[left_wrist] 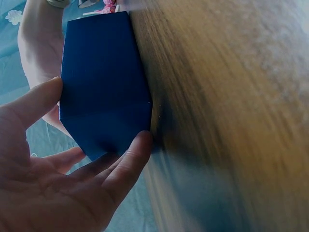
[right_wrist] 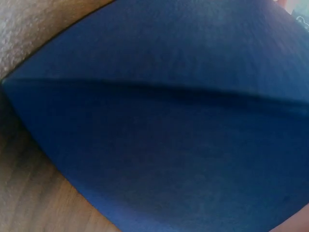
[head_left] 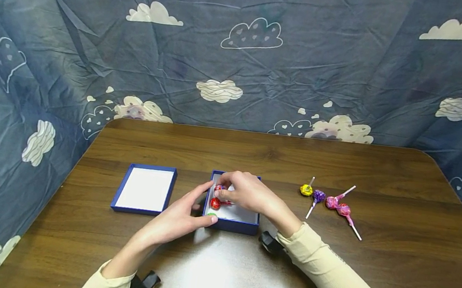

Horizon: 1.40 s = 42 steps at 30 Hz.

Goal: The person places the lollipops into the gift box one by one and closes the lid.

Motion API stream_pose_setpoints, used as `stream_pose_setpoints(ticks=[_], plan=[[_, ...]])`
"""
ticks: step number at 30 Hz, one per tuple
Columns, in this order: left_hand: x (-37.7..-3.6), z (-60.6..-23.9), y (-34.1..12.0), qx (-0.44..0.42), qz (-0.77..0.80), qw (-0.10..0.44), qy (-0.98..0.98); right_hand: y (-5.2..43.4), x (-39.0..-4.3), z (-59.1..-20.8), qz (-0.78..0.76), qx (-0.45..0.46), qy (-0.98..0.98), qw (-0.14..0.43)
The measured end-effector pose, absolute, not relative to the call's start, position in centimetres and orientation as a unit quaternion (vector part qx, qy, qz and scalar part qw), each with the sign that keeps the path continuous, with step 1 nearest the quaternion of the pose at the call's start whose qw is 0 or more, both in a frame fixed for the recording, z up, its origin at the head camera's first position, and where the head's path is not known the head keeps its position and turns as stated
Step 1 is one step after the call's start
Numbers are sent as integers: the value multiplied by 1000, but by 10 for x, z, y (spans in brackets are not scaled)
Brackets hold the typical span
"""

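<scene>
Scene: a person in cream sleeves works at a dark brown wooden surface (head_left: 385, 174), seen from above against a blue cloud-print cloth backdrop (head_left: 243, 53).
Box: a small square navy-blue cardboard box with a white lining (head_left: 232, 223) sits near the middle of the surface, a little toward the near edge; red-wrapped lollipops (head_left: 216, 203) lie inside along its left wall, with something green at the near left corner.
Lid: the matching navy lid, white inside (head_left: 144, 189), lies flat just left of the box, apart from it.
Right hand: the right hand (head_left: 246, 193) arches over the open box, wrist raised, fingers curled down onto a wrapped lollipop at the far left corner, apparently pinching it; the exact grasp is partly hidden.
Left hand: the left hand (head_left: 179, 220) is relaxed and spread, thumb and fingertips braced against the box's outer left wall (left_wrist: 104, 82), steadying it rather than clasping it.
Waiting sweets: a yellow lollipop (head_left: 305, 190), a purple one (head_left: 318, 196) and two pink ones (head_left: 338, 206) lie loose to the right, toward the right edge, well apart from the box.
Doing it well: judged from here, the sweet should go in low and flat beside the others, stick pointing along the wall, while the left hand keeps the light box from sliding.
Right wrist view: filled by blue box wall; little else readable.
</scene>
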<state>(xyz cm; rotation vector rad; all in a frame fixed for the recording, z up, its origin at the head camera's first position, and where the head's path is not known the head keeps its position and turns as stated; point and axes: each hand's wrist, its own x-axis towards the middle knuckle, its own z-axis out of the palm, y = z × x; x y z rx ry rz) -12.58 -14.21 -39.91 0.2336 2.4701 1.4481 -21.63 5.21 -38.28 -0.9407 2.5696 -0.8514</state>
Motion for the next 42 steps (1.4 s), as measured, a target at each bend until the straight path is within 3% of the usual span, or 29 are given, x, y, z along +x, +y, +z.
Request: stream_pose_setpoints(ticks=[20, 42], plan=[[-127, -402, -142, 89, 516, 131, 842, 47, -214, -388, -225, -337, 906, 119], [-127, -402, -143, 86, 509, 133, 846, 47, -221, -388, -266, -345, 887, 154]])
